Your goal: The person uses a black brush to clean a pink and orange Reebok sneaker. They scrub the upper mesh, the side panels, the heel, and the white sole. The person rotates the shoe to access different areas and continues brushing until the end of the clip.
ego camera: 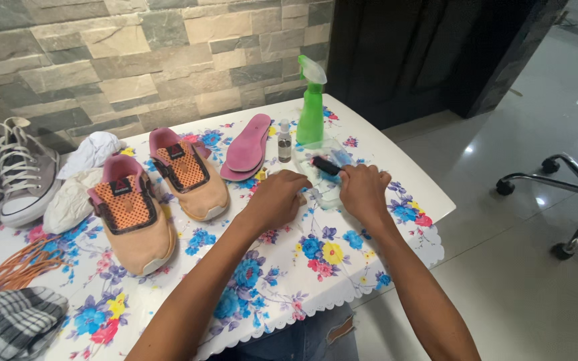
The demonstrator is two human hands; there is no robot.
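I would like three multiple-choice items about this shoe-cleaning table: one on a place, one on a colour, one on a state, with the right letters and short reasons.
1. Where does the green spray bottle stand?
A. behind the clear container
B. between the two orange shoes
C. on the floor

2. What colour are the two loose insoles?
A. black
B. pink
C. yellow

3. What does the right hand do?
A. lies flat on the tablecloth
B. holds a dark brush over the clear container
C. grips the spray bottle

Answers:
1 A: the bottle stands at the far table edge, just behind the clear container.
2 B: both insoles, stacked beside the small bottle, are pink.
3 B: its fingers close on the dark brush above the container, while the left hand steadies the container's rim.
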